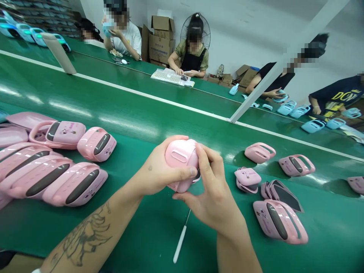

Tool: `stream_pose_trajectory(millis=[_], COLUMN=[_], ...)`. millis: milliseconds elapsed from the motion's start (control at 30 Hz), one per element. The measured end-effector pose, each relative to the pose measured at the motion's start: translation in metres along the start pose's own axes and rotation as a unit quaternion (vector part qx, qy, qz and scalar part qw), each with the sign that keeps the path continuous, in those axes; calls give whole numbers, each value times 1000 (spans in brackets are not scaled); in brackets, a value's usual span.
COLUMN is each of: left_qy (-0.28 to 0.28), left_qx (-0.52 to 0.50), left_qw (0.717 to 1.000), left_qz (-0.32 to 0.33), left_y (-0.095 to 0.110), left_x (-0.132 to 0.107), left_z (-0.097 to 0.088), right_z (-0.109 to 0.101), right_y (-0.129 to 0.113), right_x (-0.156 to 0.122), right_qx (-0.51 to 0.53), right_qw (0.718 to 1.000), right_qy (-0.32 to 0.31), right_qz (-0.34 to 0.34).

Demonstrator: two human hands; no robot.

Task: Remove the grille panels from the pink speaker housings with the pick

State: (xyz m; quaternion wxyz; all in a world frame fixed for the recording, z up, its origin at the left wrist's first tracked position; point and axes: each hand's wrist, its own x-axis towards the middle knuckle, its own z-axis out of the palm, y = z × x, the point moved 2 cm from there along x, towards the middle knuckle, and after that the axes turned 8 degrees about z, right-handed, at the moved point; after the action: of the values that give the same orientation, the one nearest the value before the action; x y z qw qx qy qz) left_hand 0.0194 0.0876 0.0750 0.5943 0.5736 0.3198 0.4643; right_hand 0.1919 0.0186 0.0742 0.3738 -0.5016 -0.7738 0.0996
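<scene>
In the head view, the left hand [160,167] cups a pink plastic case [180,153] at frame centre, its fingers closed round the far side, while the right hand [213,193] grips the case's edge between thumb and fingers. Just below, a thin white-handled tool [180,239] lies on the green conveyor belt [142,108], with more pink cases [280,222] on both sides.
</scene>
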Motion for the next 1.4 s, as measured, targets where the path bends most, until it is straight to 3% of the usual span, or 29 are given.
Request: stream_pose_trajectory(millis=[300,500,700,1067,1300,1400], left_qy=[43,-47,-52,25,-35,-22], left_qx=[-37,-147,-205,-119,-101,-74], left_qw=[998,987,975,992,994,997], left_qz=[-4,-40,-75,-25,-1,14], left_y=[-3,-15,-26,-12,-7,-4], left_x=[1,9,13,2,1,-1], left_z=[3,1,6,5,-5,-12], right_z=[4,6,4,-3,-2,2], right_y=[10,29,35,10,0,-6], right_x=[4,7,4,-1,-4,-2], right_qx=[15,79,103,43,3,-17], right_qw=[1000,995,991,998,999,996], right_qy=[-4,-53,-65,-43,-6,5], right_qz=[-4,21,48,13,-46,-88])
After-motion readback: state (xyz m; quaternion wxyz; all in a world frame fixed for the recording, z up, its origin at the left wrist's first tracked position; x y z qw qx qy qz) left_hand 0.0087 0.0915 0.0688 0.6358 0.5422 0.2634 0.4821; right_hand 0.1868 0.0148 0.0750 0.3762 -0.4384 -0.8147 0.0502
